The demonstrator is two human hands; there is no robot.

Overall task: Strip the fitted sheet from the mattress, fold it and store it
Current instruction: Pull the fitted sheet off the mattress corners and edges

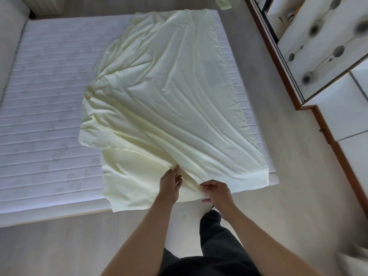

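Observation:
The pale yellow fitted sheet (165, 92) lies off the mattress corners, spread in a wrinkled, loosely doubled heap over the right half of the bare white quilted mattress (47, 108). Its near edge hangs a little over the mattress front. My left hand (171, 184) rests on the sheet's near edge, fingertips at a fold in the cloth. My right hand (216, 191) pinches the upper layer's hem just to the right, its fingers curled round the fabric. Both hands are close together at the bed's near right corner.
A wardrobe (318, 56) with a brown frame and white patterned doors stands along the right. Light wooden floor (79, 246) runs in front of the bed and between bed and wardrobe. A small pale green object (224, 3) lies on the floor beyond the bed.

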